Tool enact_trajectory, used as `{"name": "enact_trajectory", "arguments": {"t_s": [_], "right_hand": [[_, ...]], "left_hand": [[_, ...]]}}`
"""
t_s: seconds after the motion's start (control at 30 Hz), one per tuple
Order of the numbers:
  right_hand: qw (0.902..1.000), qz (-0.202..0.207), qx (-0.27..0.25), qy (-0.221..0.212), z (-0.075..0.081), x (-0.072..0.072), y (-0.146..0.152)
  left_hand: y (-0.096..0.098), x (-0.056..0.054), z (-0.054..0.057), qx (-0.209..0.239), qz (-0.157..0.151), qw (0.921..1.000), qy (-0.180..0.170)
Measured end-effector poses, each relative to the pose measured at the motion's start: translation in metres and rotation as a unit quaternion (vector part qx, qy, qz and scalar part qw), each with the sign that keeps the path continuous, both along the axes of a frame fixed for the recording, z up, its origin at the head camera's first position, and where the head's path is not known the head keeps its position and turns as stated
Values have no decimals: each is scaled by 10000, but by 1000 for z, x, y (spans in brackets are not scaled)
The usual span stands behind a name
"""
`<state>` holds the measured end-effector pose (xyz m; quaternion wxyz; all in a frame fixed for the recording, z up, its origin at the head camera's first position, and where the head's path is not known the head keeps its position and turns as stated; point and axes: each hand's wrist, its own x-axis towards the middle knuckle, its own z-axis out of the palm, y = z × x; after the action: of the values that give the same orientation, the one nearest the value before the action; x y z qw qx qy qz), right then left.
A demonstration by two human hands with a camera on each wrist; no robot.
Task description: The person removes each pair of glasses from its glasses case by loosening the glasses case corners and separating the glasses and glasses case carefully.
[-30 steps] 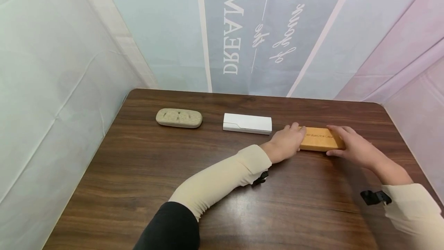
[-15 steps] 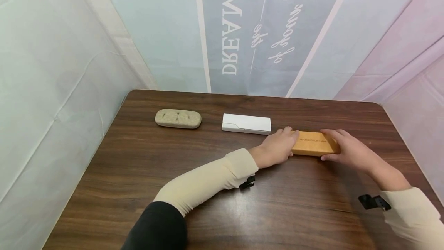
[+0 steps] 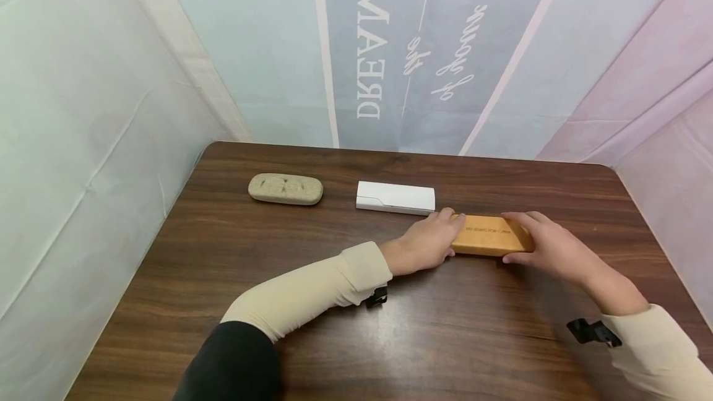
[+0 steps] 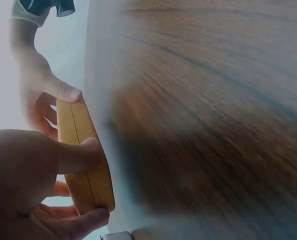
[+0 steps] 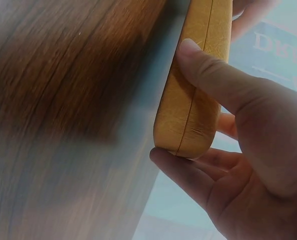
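Note:
A yellow-orange glasses case (image 3: 487, 242) with small dark lettering on top is held between both hands, right of the table's middle. My left hand (image 3: 424, 244) grips its left end, thumb (image 4: 78, 156) on the near side. At the other end my right hand (image 3: 554, 249) holds it, its thumb (image 5: 208, 70) across the seamed side and a finger at the end. A thin seam runs along the case in both wrist views, and its halves are together. The case appears a little above the table, over a blurred shadow. Fingers on the far side are partly hidden.
A white glasses case (image 3: 395, 197) lies just left of and behind my left hand. Farther left is a beige, speckled glasses case (image 3: 286, 189). All are over a dark wooden table (image 3: 223, 277), with hanging cloth (image 3: 278, 48) behind it and at the sides.
Both hands have moved left and a little nearer with the yellow-orange glasses case between them. The white and beige cases have stayed in place.

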<state>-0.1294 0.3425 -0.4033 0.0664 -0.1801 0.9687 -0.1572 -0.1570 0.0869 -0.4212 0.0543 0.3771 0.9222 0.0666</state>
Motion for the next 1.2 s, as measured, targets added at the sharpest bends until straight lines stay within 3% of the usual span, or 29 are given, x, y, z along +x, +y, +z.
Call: {"name": "enact_trajectory", "arguments": {"t_s": [0.37,1.2], "right_hand": [[10000,52,-36,60,1,7,-17],[9995,236,76,183,9,19,-67]], "left_hand": [[-20,5,0,346,-154,9991,-200],[-74,20,9,656,-227,9960,-556]]}}
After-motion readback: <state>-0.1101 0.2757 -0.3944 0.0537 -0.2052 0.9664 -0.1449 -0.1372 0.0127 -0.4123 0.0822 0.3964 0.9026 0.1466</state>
